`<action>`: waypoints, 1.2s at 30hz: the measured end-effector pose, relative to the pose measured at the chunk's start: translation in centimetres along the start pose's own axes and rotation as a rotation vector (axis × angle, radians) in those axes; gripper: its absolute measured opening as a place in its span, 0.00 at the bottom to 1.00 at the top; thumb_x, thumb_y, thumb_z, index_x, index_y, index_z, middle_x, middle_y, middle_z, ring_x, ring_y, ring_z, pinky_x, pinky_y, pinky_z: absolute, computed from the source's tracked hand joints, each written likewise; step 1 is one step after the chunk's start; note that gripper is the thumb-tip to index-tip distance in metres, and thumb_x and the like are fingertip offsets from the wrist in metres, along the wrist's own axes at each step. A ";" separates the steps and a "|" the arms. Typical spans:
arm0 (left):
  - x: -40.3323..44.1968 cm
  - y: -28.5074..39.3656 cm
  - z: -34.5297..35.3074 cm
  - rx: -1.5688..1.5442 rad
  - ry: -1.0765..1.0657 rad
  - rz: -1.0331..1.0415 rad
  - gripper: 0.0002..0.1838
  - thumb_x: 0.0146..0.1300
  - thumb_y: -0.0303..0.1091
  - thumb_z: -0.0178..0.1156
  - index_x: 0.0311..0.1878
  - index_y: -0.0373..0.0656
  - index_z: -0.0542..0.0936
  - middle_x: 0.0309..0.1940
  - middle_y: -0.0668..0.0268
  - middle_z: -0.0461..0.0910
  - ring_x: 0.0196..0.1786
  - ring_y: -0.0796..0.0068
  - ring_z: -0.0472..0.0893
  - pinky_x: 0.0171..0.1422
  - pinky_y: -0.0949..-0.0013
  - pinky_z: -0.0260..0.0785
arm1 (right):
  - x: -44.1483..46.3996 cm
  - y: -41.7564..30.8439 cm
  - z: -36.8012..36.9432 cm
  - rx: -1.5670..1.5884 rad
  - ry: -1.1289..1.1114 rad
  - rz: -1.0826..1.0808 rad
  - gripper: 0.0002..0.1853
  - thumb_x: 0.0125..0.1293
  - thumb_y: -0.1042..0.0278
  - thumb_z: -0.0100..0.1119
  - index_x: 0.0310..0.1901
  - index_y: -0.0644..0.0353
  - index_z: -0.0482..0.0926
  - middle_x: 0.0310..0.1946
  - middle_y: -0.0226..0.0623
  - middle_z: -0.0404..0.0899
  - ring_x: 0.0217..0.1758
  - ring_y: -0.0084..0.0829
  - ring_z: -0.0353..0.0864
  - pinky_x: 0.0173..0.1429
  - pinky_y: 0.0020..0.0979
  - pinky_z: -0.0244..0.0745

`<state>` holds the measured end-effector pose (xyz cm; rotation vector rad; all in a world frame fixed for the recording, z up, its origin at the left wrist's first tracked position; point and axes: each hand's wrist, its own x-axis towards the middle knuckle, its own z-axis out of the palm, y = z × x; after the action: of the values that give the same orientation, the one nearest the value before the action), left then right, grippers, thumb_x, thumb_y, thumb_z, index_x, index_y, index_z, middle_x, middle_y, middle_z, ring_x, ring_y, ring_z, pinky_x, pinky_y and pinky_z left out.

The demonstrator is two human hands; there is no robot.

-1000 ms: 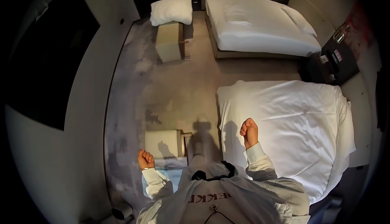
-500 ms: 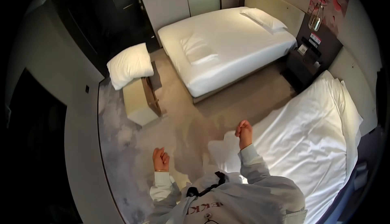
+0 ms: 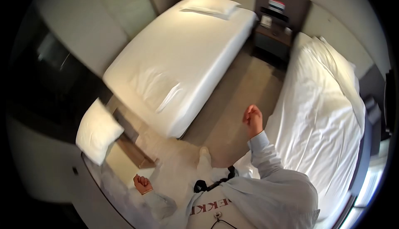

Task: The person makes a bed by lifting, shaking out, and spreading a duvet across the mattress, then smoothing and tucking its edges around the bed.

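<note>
White bedding [image 3: 318, 100] lies rumpled on the near bed, beyond my right hand [image 3: 252, 119]; the white pillow [image 3: 97, 131] rests on the far end of the low bench [image 3: 120, 164], ahead of my left hand [image 3: 142, 184]. I hold nothing that I can see. My left fingers curl into a loose fist; my right fingers are bent and blurred, so I can't tell whether their tips meet.

The pillow could slide to the floor, I judge, since it seems to overhang the bench and a brush from my left sleeve [image 3: 156, 204] might tip it. The bedding could drag crooked if its low edge catches under my foot [image 3: 204, 154], close by.

As for direction, the near bed's long axis seems to run from its headboard [image 3: 338, 34], upper right, down and leftward, its foot partly hidden by my right arm. The pillow aims one corner upward, away from me; being nearly square, it shows no clear long axis.
</note>
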<state>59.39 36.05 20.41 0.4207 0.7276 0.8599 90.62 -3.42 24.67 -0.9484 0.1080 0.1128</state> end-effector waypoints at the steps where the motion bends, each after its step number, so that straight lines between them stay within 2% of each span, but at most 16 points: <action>1: 4.0 -1.7 2.1 0.068 -0.139 -0.056 0.19 0.55 0.28 0.52 0.16 0.49 0.53 0.09 0.75 0.45 0.11 0.84 0.45 0.11 0.78 0.42 | 1.9 -0.2 -2.0 -0.041 0.122 -0.045 0.11 0.41 0.85 0.34 0.22 0.54 0.63 0.13 0.27 0.60 0.13 0.20 0.57 0.15 0.22 0.50; 3: 9.7 -6.4 9.2 0.092 -0.006 -0.251 0.18 0.55 0.26 0.51 0.15 0.50 0.55 0.09 0.75 0.47 0.11 0.84 0.49 0.12 0.79 0.44 | 4.4 -0.5 -6.5 0.245 0.278 0.030 0.09 0.49 0.81 0.36 0.22 0.52 0.62 0.13 0.24 0.57 0.14 0.19 0.54 0.17 0.21 0.50; 5: 13.3 -11.9 16.7 0.211 -0.192 -0.299 0.18 0.55 0.27 0.51 0.16 0.50 0.55 0.10 0.75 0.48 0.11 0.84 0.49 0.12 0.79 0.43 | 4.8 -2.2 -8.7 0.554 0.421 0.011 0.09 0.54 0.79 0.34 0.24 0.51 0.62 0.15 0.23 0.56 0.15 0.20 0.52 0.19 0.20 0.49; 6: 13.9 -15.6 20.3 0.275 -0.337 -0.309 0.19 0.55 0.27 0.52 0.16 0.50 0.54 0.10 0.75 0.48 0.11 0.85 0.48 0.12 0.79 0.43 | 4.8 -3.0 -10.1 0.551 0.460 -0.039 0.09 0.54 0.79 0.34 0.24 0.51 0.62 0.15 0.23 0.56 0.15 0.20 0.52 0.19 0.20 0.49; 9: 16.7 -25.0 30.7 0.432 -0.560 -0.580 0.19 0.54 0.27 0.52 0.16 0.51 0.54 0.12 0.76 0.50 0.12 0.85 0.49 0.12 0.80 0.44 | 5.3 -4.8 -13.4 0.501 0.563 -0.242 0.09 0.55 0.79 0.33 0.26 0.51 0.62 0.15 0.24 0.56 0.15 0.20 0.50 0.20 0.20 0.49; 11: 16.5 -30.5 37.9 0.515 -0.715 -0.639 0.19 0.54 0.26 0.52 0.16 0.51 0.54 0.12 0.76 0.50 0.13 0.86 0.50 0.13 0.81 0.43 | 5.9 -5.7 -14.8 0.613 0.729 -0.324 0.10 0.53 0.81 0.33 0.26 0.51 0.62 0.15 0.23 0.56 0.15 0.20 0.51 0.20 0.21 0.49; 15: 14.5 -40.9 47.7 0.554 -0.867 -0.801 0.18 0.57 0.26 0.50 0.16 0.51 0.55 0.12 0.77 0.50 0.13 0.87 0.50 0.14 0.82 0.44 | 10.7 -7.1 -18.1 0.733 0.876 -0.424 0.10 0.49 0.80 0.32 0.25 0.51 0.62 0.15 0.23 0.56 0.15 0.21 0.52 0.19 0.21 0.50; 17: 14.0 -46.9 49.9 0.523 -0.860 -0.852 0.18 0.56 0.26 0.51 0.16 0.51 0.55 0.12 0.77 0.50 0.13 0.87 0.50 0.14 0.82 0.43 | 16.3 -7.9 -21.6 0.880 0.869 -0.430 0.08 0.57 0.75 0.34 0.24 0.51 0.63 0.13 0.23 0.55 0.13 0.21 0.50 0.17 0.22 0.49; 20: 13.3 -55.4 53.3 0.523 -0.738 -0.998 0.18 0.55 0.25 0.51 0.16 0.51 0.56 0.12 0.77 0.50 0.13 0.85 0.49 0.14 0.81 0.42 | 26.9 -11.6 -22.9 1.035 0.785 -0.424 0.09 0.56 0.75 0.35 0.21 0.50 0.61 0.12 0.23 0.54 0.12 0.21 0.49 0.16 0.22 0.47; 22: 12.9 -58.9 56.6 0.560 -0.697 -1.119 0.17 0.55 0.26 0.51 0.16 0.51 0.57 0.12 0.77 0.50 0.13 0.85 0.50 0.14 0.81 0.43 | 33.9 -13.8 -22.6 1.014 0.467 -0.490 0.09 0.59 0.75 0.33 0.22 0.53 0.60 0.14 0.24 0.53 0.14 0.21 0.49 0.20 0.23 0.47; 24: 12.2 -61.6 61.6 0.572 -0.707 -1.164 0.17 0.56 0.25 0.50 0.16 0.50 0.57 0.12 0.77 0.50 0.12 0.86 0.51 0.14 0.82 0.44 | 40.5 -16.8 -21.5 1.007 0.317 -0.382 0.12 0.65 0.68 0.33 0.23 0.53 0.60 0.14 0.24 0.53 0.15 0.20 0.50 0.20 0.22 0.48; 25: 11.9 -62.9 63.5 0.603 -0.698 -1.172 0.17 0.56 0.25 0.50 0.16 0.50 0.57 0.12 0.77 0.50 0.12 0.86 0.51 0.14 0.82 0.44 | 42.9 -19.1 -21.1 0.982 0.376 -0.316 0.11 0.65 0.69 0.33 0.23 0.53 0.60 0.15 0.23 0.54 0.15 0.20 0.50 0.20 0.22 0.49; 27: 13.4 -66.5 67.7 0.643 -0.806 -0.921 0.18 0.56 0.26 0.49 0.15 0.51 0.57 0.11 0.77 0.51 0.12 0.86 0.51 0.14 0.82 0.44 | 46.8 -21.8 -20.7 0.942 0.459 -0.258 0.11 0.64 0.70 0.33 0.23 0.52 0.60 0.15 0.23 0.54 0.15 0.19 0.50 0.20 0.21 0.49; 29: 15.2 -70.6 70.9 0.579 -0.834 -0.923 0.17 0.57 0.26 0.48 0.16 0.50 0.57 0.10 0.77 0.51 0.12 0.86 0.52 0.12 0.82 0.45 | 50.2 -23.9 -22.5 0.875 0.387 -0.225 0.10 0.63 0.73 0.33 0.24 0.52 0.61 0.15 0.23 0.55 0.15 0.19 0.50 0.20 0.21 0.50; 33: 17.1 -82.3 77.1 0.645 -0.765 -1.019 0.18 0.56 0.27 0.50 0.15 0.51 0.56 0.11 0.77 0.50 0.12 0.86 0.51 0.13 0.82 0.45 | 56.0 -24.1 -31.2 1.021 0.389 -0.246 0.09 0.60 0.75 0.33 0.25 0.49 0.62 0.14 0.21 0.55 0.15 0.19 0.51 0.18 0.21 0.48; 36: 15.6 -93.2 81.1 0.737 -0.722 -1.271 0.18 0.56 0.27 0.51 0.15 0.50 0.57 0.12 0.76 0.52 0.14 0.85 0.52 0.15 0.80 0.47 | 56.5 -24.7 -38.7 1.040 0.778 -0.327 0.11 0.57 0.79 0.30 0.23 0.51 0.60 0.15 0.23 0.57 0.14 0.19 0.52 0.18 0.21 0.49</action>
<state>174.58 -10.85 13.61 0.7246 0.4513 -0.7768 148.37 -46.45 14.15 0.0871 0.6562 -0.5811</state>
